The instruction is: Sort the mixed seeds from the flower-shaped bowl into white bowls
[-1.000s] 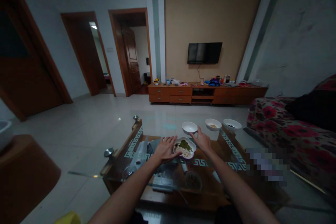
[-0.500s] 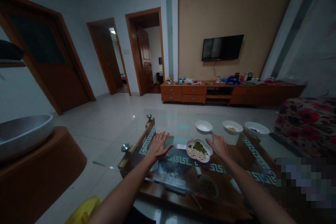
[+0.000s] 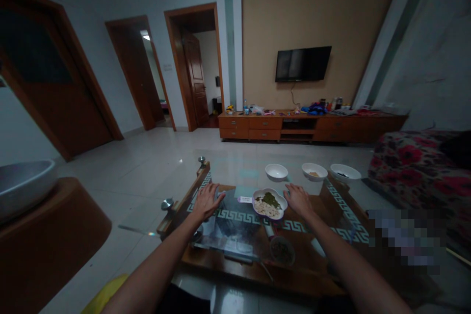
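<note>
Left hand (image 3: 206,201) lies flat left of the dish (image 3: 270,204), fingers spread, empty; right hand (image 3: 299,199) just right, likewise; both seemingly brace on the table (image 3: 324,221).

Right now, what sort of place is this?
Most likely a home living room: a wall-mounted TV above a low wooden cabinet, a floral sofa on the right, and a glass-topped coffee table carrying small white bowls.
</note>
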`<state>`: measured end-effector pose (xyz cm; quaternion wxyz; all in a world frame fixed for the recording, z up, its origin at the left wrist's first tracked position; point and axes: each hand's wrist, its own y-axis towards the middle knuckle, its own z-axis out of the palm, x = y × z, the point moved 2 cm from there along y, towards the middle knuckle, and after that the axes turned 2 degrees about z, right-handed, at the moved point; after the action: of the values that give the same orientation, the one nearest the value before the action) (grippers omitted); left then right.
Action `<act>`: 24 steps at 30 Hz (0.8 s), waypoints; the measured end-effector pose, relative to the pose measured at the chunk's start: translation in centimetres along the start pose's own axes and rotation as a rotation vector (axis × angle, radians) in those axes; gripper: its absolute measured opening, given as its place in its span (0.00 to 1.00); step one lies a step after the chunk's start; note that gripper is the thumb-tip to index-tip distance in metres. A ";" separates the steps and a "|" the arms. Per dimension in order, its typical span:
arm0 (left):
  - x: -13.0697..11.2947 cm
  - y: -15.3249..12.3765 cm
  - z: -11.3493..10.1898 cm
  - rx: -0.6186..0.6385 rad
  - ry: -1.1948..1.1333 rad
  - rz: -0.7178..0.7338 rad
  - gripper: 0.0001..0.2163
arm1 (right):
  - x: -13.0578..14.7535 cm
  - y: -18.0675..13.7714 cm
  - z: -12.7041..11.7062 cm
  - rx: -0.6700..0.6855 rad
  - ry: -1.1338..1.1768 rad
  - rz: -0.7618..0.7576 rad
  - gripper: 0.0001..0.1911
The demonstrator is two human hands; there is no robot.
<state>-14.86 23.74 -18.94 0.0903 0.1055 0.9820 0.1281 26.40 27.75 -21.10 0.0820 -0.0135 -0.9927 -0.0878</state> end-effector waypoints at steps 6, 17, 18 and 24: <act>0.2 0.1 -0.3 0.018 -0.008 0.015 0.30 | 0.6 -0.5 -1.0 0.004 0.029 0.010 0.27; 0.7 0.3 0.3 0.014 -0.017 0.008 0.29 | 0.5 -0.6 -1.2 -0.014 0.007 0.039 0.25; 0.6 0.4 0.2 0.011 -0.020 0.015 0.29 | 0.6 -0.6 -1.2 -0.014 0.007 0.039 0.25; 0.6 0.4 0.1 0.013 -0.029 0.026 0.29 | 0.5 -0.7 -1.2 -0.005 0.016 0.031 0.26</act>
<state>-15.36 24.31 -19.05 0.1023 0.1208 0.9799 0.1215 26.10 26.81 -19.99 0.0911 -0.0284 -0.9914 -0.0892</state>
